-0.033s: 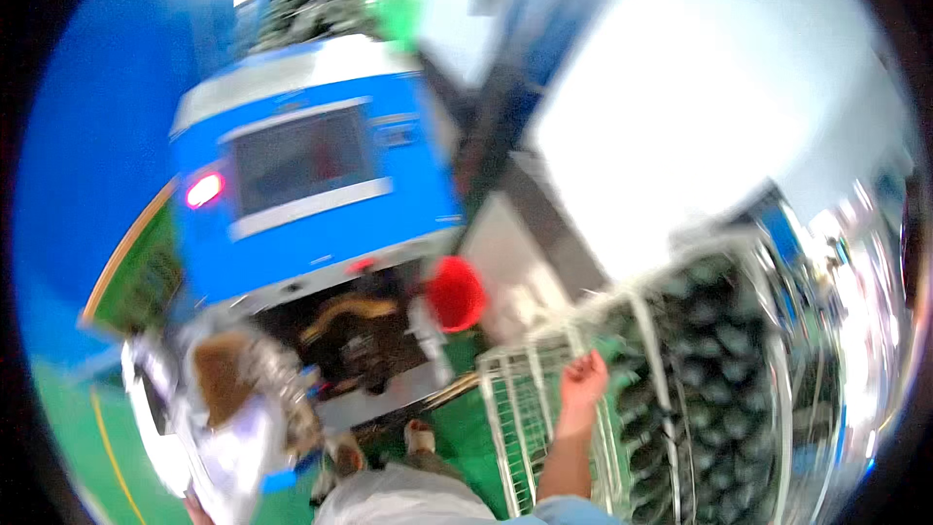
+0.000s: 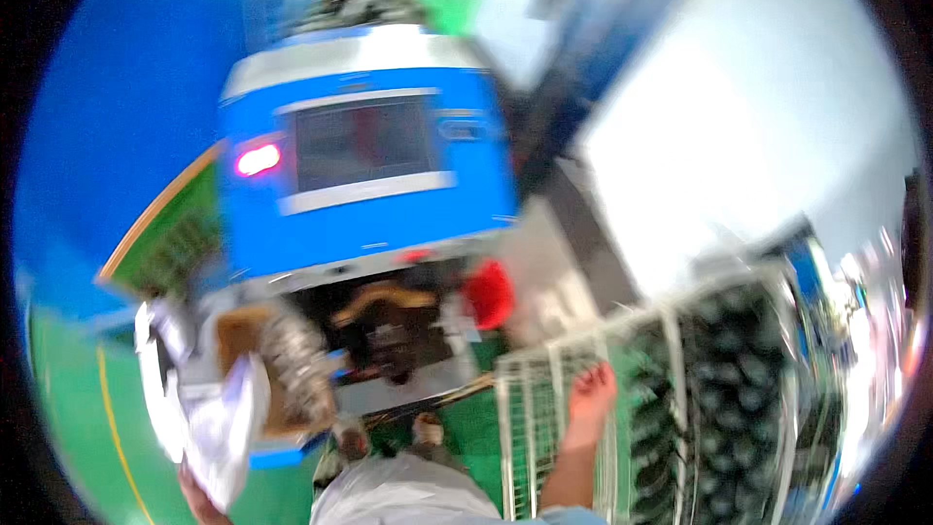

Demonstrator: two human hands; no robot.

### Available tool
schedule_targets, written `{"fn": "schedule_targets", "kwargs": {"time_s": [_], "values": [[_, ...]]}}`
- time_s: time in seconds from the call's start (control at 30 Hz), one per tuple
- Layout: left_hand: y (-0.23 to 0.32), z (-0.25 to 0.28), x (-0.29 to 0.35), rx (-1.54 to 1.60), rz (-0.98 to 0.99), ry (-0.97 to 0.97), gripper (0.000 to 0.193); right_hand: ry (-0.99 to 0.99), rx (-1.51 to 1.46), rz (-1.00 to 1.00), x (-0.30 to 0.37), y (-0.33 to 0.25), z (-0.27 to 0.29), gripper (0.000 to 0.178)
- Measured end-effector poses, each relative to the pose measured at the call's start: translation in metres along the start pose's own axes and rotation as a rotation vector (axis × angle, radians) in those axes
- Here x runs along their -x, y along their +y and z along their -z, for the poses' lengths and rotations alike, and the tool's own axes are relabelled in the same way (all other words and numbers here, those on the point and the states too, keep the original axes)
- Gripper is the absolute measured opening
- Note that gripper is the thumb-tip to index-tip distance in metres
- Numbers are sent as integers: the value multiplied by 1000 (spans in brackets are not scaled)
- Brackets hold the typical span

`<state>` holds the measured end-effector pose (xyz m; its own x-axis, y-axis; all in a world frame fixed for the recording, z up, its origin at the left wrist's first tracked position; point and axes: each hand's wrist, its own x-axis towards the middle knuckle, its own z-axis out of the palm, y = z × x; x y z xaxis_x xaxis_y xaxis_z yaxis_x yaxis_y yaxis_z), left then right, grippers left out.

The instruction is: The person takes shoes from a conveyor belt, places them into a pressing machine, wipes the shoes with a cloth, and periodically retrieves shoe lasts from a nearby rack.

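Observation:
My right hand (image 2: 593, 394) is in front of the white wire cage (image 2: 556, 355) at lower right, fingers curled in, with nothing visible in them. Whether it touches the cage is unclear. Dark, rounded pieces (image 2: 739, 379) fill much of the cage. At lower left, only part of my left hand (image 2: 199, 498) shows, beside a bunched white plastic sheet or bag (image 2: 225, 423); its fingers are hidden and blurred. The sheet hangs at a brown box (image 2: 238, 331) containing a crumpled, greyish, shiny mass (image 2: 293, 365).
A blue machine (image 2: 369, 214) with a dark window and a glowing red light stands ahead. Its open lower bay (image 2: 389, 345) holds dark parts and a yellowish curved piece. A red bucket (image 2: 489, 294) stands beside it. A yellow line (image 2: 112, 428) marks the green floor.
The whole view has swung, so the machine, box and bucket sit further right. More of my left forearm shows at lower left. My right hand stays by the cage.

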<state>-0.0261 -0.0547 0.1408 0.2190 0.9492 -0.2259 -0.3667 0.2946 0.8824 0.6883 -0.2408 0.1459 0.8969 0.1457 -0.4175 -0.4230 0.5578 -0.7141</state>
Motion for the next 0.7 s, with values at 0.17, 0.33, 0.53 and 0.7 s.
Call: {"fn": "schedule_targets", "kwargs": {"time_s": [0.17, 0.33, 0.53, 0.7], "values": [[-4, 22, -19, -518, -4, 468, 25, -500, 858, 335, 127, 101, -103, 17], [-107, 150, -13, -1707, 432, 517, 43, -1268, 873, 1503, 254, 163, -247, 31], [29, 74, -130, -1239, 645, 258, 47, -960, 1203, 2051, 248, 238, -280, 43], [-35, 187, -308, -1061, 73, 666, 69, -914, 1009, 1992, 270, 243, -289, 47]]}}
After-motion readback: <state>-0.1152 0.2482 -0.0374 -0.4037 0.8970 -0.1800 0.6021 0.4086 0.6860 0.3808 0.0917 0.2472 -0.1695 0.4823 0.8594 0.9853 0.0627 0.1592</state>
